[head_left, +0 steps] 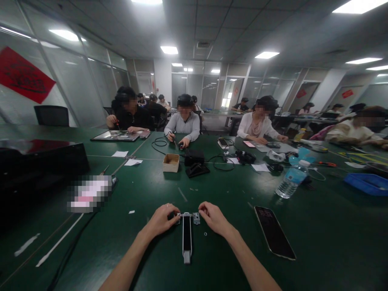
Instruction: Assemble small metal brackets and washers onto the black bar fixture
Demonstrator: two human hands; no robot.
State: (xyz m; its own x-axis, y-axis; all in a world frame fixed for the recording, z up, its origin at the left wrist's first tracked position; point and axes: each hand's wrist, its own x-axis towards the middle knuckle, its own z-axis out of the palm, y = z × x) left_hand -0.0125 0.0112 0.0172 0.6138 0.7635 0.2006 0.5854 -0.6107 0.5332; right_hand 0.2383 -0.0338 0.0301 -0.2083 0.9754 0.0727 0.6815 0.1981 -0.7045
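On the green table between my hands lies a long narrow part with a white rim and a black middle [187, 236], its grey end towards me. A metal crosspiece with small brackets runs across its far end. My left hand [162, 220] is closed on the left metal bracket [178, 220], which its fingers partly hide. Beside the right metal bracket [197, 218], my right hand [214, 218] has its fingers curled in a pinch; what is between the fingertips is hidden. A small pale ring [205, 234] lies just below my right hand.
A dark phone [274, 232] and a water bottle [291, 180] are at the right. Ahead stand a small box [171, 163] and black devices [195, 161] with cables. A blue tray [366, 184] sits far right. Several people work across the table.
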